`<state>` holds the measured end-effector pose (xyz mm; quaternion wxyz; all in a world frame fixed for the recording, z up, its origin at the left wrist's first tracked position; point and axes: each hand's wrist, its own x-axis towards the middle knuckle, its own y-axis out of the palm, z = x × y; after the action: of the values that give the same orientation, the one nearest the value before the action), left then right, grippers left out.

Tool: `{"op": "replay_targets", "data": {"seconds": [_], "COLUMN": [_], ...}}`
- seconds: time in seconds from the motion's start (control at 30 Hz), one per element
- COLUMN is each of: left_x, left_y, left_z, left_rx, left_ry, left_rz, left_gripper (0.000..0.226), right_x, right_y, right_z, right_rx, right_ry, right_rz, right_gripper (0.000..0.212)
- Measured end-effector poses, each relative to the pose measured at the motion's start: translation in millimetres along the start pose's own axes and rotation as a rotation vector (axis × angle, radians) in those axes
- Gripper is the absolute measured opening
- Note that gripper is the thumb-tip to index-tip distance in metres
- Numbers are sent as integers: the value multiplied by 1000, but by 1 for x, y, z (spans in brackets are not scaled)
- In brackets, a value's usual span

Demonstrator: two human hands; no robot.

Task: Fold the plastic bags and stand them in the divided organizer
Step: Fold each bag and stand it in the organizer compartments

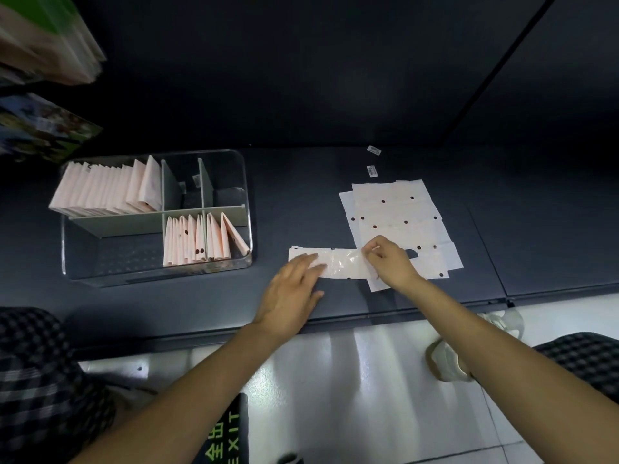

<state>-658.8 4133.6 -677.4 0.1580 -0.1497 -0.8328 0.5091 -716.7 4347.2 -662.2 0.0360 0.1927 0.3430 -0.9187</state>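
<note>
On the folded bag strip (335,264), left hand (294,289) flat, right hand (390,262) pinching its end.

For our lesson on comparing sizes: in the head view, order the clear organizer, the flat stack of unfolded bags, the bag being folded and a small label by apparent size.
1. Clear organizer
2. Flat stack of unfolded bags
3. Bag being folded
4. Small label

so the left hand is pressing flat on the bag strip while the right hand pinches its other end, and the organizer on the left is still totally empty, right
Not quite. In the head view the organizer is not empty: folded bags stand in its far-left compartment and its near-right compartment. The rest holds: the left hand presses flat on the bag strip and the right hand pinches its other end.
</note>
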Motion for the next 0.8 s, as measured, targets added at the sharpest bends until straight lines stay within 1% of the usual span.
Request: {"op": "replay_targets", "data": {"seconds": [0.07,0.17,0.2,0.23,0.3,0.33,0.37,0.43,0.5,0.57,0.67,0.7,0.8], "left_x": [0,-2,-2,-2,-2,-2,-1,-1,0,0,1,2,4], "left_y": [11,18,19,19,20,20,20,20,20,19,18,18,16], "left_z": [0,3,4,5,6,7,7,6,6,6,7,7,5], "left_rx": [106,208,225,243,271,274,273,272,268,260,255,253,237], "left_ry": [39,-37,-50,-49,-39,-35,-29,-18,-17,-17,-28,-31,-51], "left_rz": [174,280,305,320,334,335,334,336,344,346,357,366,402], "left_gripper": [62,72,73,73,72,70,69,67,66,66,66,66,66], "right_x": [3,2,-1,-4,-13,-16,-20,-26,-30,-30,-30,-30,-32], "right_y": [2,5,7,8,14,18,23,35,43,40,18,11,-3], "right_z": [-1,1,2,4,6,9,11,14,10,1,-16,-22,-30], "right_rx": [-20,-88,-140,-205,-276,-261,-235,-226,-293,-320,-318,-345,-480], "right_ry": [22,28,7,-34,-186,-273,-346,-452,-497,-470,-406,-407,-451], "right_rz": [-11,-50,-108,-207,-400,-417,-370,-186,-47,-33,-120,-122,-32], "right_gripper": [15,15,16,17,17,18,20,27,34,37,33,32,33]}}
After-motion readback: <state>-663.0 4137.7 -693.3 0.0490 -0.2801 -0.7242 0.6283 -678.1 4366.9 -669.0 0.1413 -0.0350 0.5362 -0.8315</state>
